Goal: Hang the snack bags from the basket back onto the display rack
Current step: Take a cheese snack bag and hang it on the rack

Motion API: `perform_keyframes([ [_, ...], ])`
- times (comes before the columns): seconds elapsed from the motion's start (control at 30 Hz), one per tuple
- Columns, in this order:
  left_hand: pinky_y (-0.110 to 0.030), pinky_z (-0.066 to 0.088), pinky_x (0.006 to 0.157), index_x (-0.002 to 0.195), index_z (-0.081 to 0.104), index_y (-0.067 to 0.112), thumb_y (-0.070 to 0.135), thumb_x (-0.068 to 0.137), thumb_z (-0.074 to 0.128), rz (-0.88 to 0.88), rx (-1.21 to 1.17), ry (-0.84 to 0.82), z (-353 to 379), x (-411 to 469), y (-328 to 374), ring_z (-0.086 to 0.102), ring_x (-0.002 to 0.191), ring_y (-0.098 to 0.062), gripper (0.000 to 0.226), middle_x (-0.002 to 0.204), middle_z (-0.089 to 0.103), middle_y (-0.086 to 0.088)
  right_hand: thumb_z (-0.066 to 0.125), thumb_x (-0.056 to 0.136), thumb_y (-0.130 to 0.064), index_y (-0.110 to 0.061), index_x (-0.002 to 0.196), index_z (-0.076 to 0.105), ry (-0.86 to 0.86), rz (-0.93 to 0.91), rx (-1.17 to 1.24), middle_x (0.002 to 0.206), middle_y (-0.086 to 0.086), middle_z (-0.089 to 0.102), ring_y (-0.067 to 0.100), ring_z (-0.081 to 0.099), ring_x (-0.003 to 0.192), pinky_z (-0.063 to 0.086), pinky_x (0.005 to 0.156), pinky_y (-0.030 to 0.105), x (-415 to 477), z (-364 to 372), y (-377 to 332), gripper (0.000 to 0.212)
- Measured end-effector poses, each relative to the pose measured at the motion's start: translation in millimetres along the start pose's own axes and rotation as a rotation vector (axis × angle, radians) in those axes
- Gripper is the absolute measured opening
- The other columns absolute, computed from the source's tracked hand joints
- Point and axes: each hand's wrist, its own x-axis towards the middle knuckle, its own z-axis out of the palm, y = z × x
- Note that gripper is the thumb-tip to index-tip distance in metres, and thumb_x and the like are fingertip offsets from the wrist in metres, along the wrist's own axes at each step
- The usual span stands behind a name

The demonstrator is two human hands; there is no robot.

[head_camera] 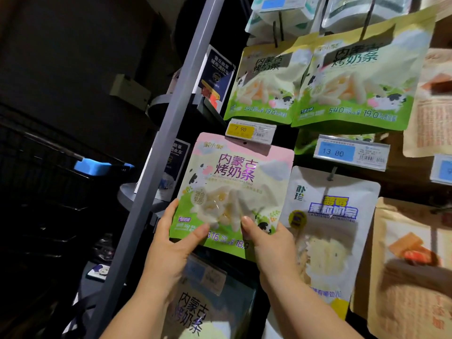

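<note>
A pink-and-green snack bag with purple lettering is held up flat against the display rack. Its top hole sits just below the yellow price tag. My left hand grips the bag's lower left corner, thumb on the front. My right hand grips the lower right edge, thumb pressed on the bag's window. I cannot tell whether the hole is on a hook. The basket is a dark wire shape at the left with a blue handle.
Two green snack bags hang above. A white bag hangs right of the held one, brown bags further right. A blue price tag sticks out. A grey post runs diagonally at the rack's left edge. Another bag hangs below.
</note>
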Motion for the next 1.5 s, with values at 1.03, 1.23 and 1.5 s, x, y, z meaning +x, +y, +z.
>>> perform_keyframes([
  [1.03,-0.031,0.058,0.082,0.136,0.054,0.033,0.037,0.055,0.083,-0.051,0.015,0.016,6.6,7.6,9.1,0.071,0.096,-0.007,0.087,0.122,0.066,0.008,0.081,0.080,-0.019,-0.014,0.083,0.072,-0.012,0.014,0.039,0.079,0.002,0.076,0.026,0.073,0.083,0.058,0.083,0.048,11.2,0.7,-6.8,0.011],
  [1.23,-0.043,0.051,0.101,0.132,0.051,0.051,0.071,0.044,0.087,-0.121,0.262,0.024,6.3,20.6,2.0,0.062,0.116,-0.015,0.098,0.137,0.052,0.006,0.080,0.069,-0.033,-0.012,0.081,0.072,-0.010,0.088,0.027,0.079,0.004,0.076,0.032,0.072,0.085,0.057,0.084,0.053,21.7,6.7,3.9,0.025],
  [1.5,-0.031,0.033,0.105,0.148,0.035,0.039,0.054,0.080,0.072,-0.172,0.681,0.009,27.4,40.5,-3.4,0.041,0.116,-0.021,0.079,0.139,0.034,-0.005,0.071,0.089,-0.022,-0.015,0.081,0.071,0.006,0.185,-0.025,0.082,0.001,0.077,0.021,0.073,0.085,0.054,0.080,0.034,40.0,5.1,22.0,0.011],
])
